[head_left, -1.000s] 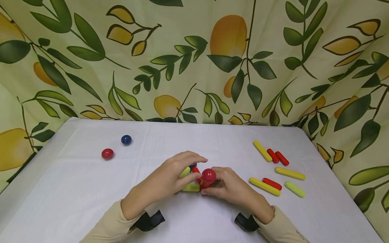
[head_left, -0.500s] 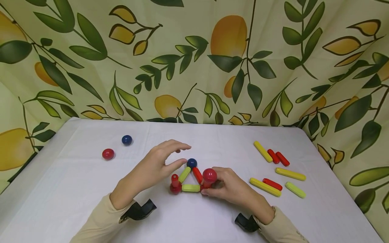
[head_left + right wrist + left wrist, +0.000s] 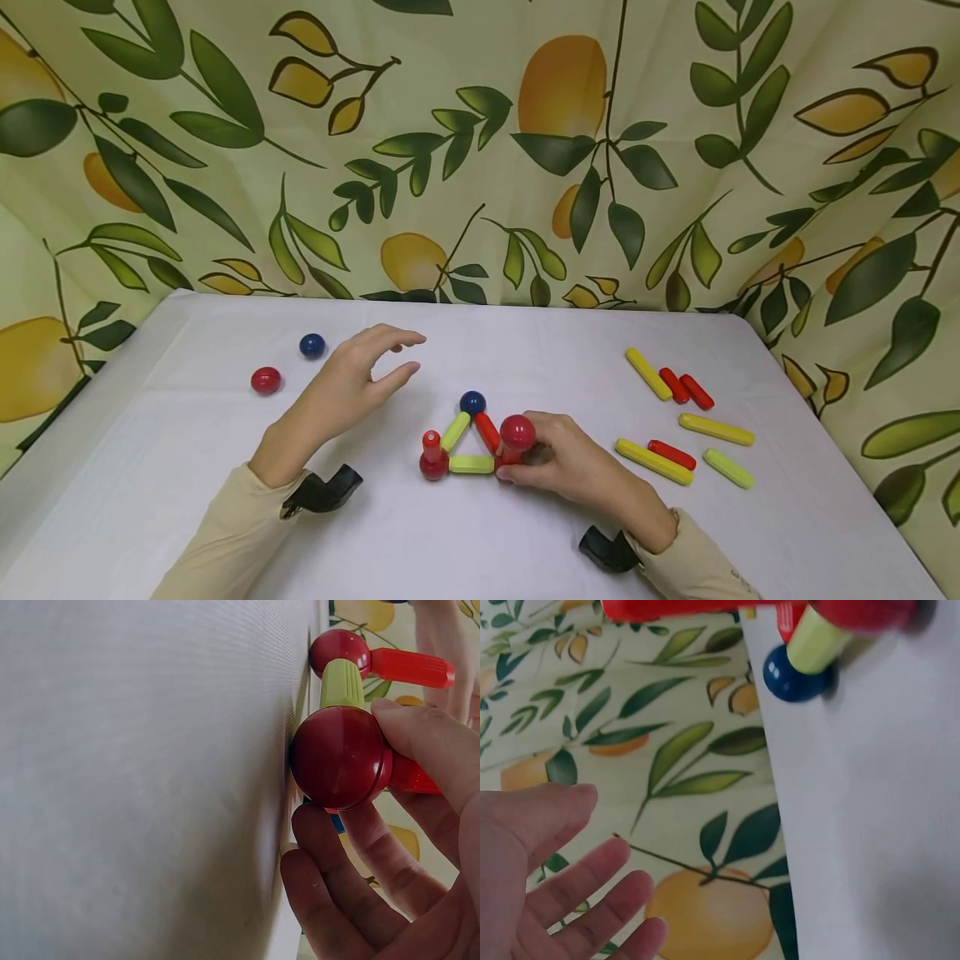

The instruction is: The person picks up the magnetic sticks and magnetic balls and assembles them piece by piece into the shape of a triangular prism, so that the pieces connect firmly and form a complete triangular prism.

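Observation:
A triangle of balls and ribbed rods lies on the white table. Its far corner is a blue ball (image 3: 472,403), its left corner a red ball (image 3: 433,466) with a red rod (image 3: 431,442) standing up. Two lime rods (image 3: 472,464) and a red rod (image 3: 487,432) form the sides. My right hand (image 3: 573,462) grips the right corner's red ball (image 3: 339,757) with thumb and fingers. Above it, another red ball (image 3: 517,432) tops an upright red rod, partly hidden by the fingers. My left hand (image 3: 348,379) hovers left of the triangle, fingers apart, holding nothing.
At the far left lie a loose blue ball (image 3: 312,346) and a red ball (image 3: 266,381). Several loose rods lie to the right, among them a yellow rod (image 3: 654,462), a red rod (image 3: 672,454) and a lime rod (image 3: 727,467). A leaf-patterned cloth (image 3: 420,167) hangs behind the table.
My left hand has drawn back up and to the left, away from the triangle, uncovering its left and far corners. My right hand keeps its hold in the same place.

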`<action>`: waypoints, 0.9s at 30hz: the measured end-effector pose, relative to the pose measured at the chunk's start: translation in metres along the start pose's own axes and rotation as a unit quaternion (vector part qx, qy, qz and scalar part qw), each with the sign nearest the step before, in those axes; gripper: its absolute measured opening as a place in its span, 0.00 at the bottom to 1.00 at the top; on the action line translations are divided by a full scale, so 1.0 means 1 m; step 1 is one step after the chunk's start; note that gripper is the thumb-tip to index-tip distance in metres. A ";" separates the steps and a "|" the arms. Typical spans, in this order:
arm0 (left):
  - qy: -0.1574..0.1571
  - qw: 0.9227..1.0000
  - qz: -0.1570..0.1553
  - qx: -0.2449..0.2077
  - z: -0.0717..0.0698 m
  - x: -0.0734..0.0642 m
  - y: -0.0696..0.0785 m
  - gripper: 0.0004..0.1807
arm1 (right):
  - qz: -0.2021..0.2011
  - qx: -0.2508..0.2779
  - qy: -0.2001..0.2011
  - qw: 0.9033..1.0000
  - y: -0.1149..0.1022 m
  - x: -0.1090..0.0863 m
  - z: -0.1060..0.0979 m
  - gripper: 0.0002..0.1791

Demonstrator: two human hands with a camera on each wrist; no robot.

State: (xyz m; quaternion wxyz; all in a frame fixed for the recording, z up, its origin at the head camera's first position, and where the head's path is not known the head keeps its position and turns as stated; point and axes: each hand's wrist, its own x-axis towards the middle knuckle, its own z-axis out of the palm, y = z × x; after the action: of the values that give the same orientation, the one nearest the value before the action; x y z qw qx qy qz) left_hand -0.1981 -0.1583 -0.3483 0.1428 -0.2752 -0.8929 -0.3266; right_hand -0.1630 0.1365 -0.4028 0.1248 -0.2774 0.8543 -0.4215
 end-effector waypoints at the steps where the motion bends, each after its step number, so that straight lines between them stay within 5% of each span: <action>1: 0.003 1.000 -0.004 0.002 -0.001 0.000 -0.003 0.18 | 0.001 0.001 -0.001 1.000 0.000 0.000 0.000 0.09; 18: 0.030 0.996 -0.081 0.028 -0.008 -0.006 -0.060 0.18 | 0.011 0.005 0.000 1.000 0.000 0.000 0.001 0.10; 27: 0.045 0.992 -0.114 0.037 -0.012 -0.011 -0.078 0.18 | 0.013 0.006 -0.001 1.000 0.000 0.000 0.001 0.10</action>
State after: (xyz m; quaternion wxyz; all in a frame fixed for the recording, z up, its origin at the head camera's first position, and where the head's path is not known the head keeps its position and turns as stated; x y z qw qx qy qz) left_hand -0.2340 -0.2206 -0.3836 0.1542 -0.1509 -0.9226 -0.3198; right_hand -0.1629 0.1357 -0.4031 0.1324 -0.2659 0.8553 -0.4245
